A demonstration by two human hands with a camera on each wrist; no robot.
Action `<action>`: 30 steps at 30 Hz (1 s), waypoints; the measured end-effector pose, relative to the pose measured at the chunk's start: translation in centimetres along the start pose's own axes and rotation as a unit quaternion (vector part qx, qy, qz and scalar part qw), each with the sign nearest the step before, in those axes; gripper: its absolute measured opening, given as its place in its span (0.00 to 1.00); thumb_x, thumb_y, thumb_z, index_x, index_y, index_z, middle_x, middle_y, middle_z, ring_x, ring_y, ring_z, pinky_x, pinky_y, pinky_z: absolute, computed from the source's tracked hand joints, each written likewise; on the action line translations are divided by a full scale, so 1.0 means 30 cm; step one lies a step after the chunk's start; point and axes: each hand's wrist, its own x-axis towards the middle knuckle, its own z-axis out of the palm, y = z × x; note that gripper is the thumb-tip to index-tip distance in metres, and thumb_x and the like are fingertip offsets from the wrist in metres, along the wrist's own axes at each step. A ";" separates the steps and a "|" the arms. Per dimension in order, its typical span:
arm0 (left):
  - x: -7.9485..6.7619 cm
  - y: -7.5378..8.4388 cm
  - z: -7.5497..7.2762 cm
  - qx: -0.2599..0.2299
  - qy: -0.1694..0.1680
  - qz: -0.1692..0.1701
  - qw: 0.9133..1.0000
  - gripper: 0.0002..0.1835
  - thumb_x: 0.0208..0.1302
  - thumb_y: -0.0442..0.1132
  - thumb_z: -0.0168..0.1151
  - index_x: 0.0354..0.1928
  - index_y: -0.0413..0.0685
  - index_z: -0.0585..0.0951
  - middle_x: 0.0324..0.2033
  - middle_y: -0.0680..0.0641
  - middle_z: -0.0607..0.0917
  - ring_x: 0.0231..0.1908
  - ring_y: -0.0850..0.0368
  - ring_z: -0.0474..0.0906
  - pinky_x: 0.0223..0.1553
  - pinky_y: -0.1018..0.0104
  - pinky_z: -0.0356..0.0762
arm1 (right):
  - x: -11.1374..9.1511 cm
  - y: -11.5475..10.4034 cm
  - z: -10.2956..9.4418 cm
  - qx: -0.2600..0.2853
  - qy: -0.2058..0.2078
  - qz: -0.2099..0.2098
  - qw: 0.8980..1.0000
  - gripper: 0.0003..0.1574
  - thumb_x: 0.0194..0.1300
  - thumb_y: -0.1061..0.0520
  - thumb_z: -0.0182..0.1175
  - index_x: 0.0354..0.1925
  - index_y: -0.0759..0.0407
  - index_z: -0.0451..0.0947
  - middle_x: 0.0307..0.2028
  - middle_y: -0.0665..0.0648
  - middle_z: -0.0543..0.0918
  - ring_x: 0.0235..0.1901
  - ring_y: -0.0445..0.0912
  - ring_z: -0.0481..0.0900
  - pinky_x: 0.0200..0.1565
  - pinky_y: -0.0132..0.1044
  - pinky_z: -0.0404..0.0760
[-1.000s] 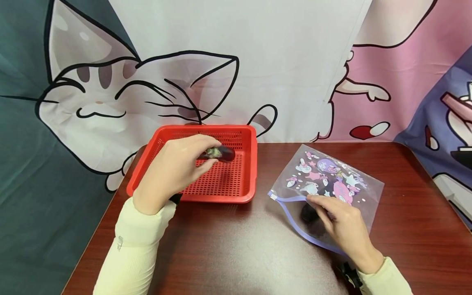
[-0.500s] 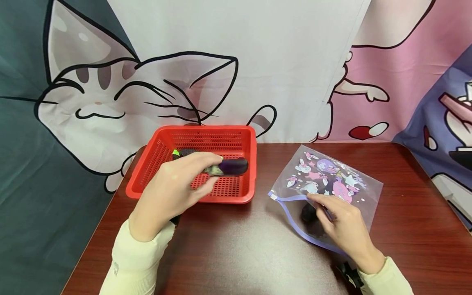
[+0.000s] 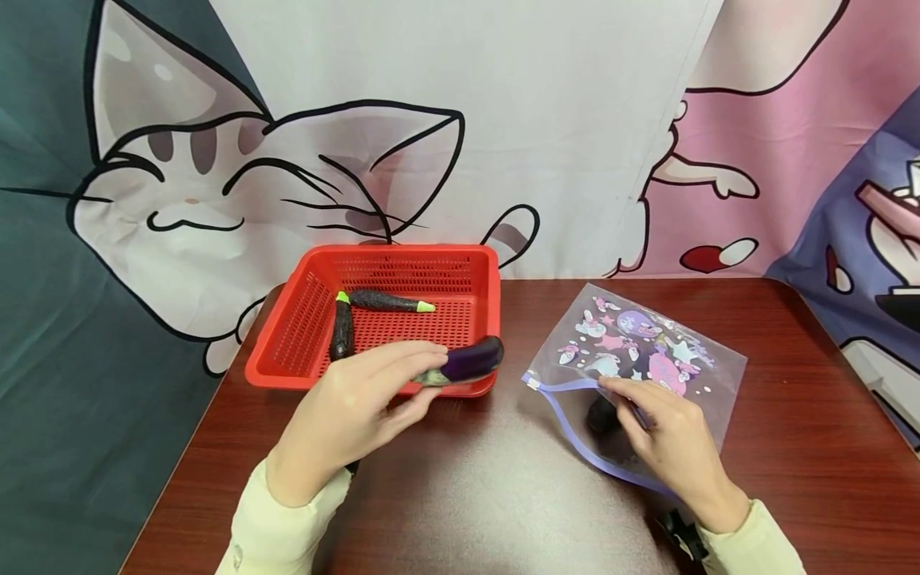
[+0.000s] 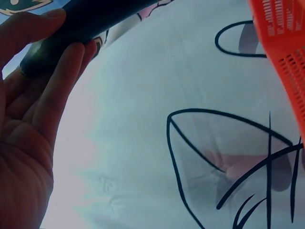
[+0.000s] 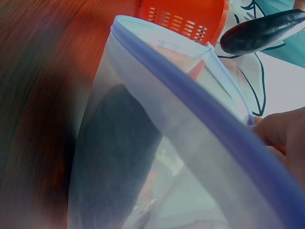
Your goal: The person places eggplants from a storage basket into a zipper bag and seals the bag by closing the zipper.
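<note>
My left hand [image 3: 359,399] grips an eggplant [image 3: 470,359] by its green cap end, thumb on one side and fingers on the other. The purple body points right, over the basket's front right corner. My right hand [image 3: 672,439] pinches the upper edge of a clear zip bag [image 3: 707,399] printed with pink and purple figures, and its purple-rimmed mouth gapes toward the left. Inside the bag lies a long dark thing [image 5: 116,152], blurred through the plastic. The red basket [image 3: 491,307] holds two slender dark vegetables with bright green stem ends, one across the back [image 3: 388,301], one at left [image 3: 342,329].
The bag and basket sit on a dark red-brown wooden table [image 3: 460,495], with a strip of tabletop between them. A white slider [image 3: 531,382] is at the bag's left corner. Behind the table hangs a cloth backdrop [image 3: 575,120] with cartoon figures.
My left hand has brought the eggplant up out of the basket, toward me and to the right, uncovering the two dark vegetables. My right hand keeps its hold on the bag.
</note>
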 end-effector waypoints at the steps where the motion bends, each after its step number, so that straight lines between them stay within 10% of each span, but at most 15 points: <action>1: -0.005 0.005 0.006 -0.006 -0.001 0.001 1.000 0.19 0.58 0.34 0.72 0.51 0.38 0.83 0.46 0.44 0.87 0.47 0.51 0.86 0.51 0.59 0.81 | 0.000 -0.001 0.000 0.001 -0.001 0.001 1.000 0.18 0.59 0.62 0.62 0.48 0.60 0.86 0.42 0.55 0.88 0.39 0.47 0.85 0.45 0.31 0.75; 30: -0.030 0.084 0.145 -0.072 0.054 0.129 0.988 0.11 0.65 0.33 0.64 0.47 0.36 0.83 0.45 0.43 0.87 0.46 0.55 0.85 0.50 0.66 0.80 | -0.001 0.003 0.007 0.006 -0.002 -0.006 1.000 0.17 0.63 0.60 0.59 0.48 0.61 0.85 0.43 0.56 0.88 0.39 0.49 0.86 0.47 0.30 0.75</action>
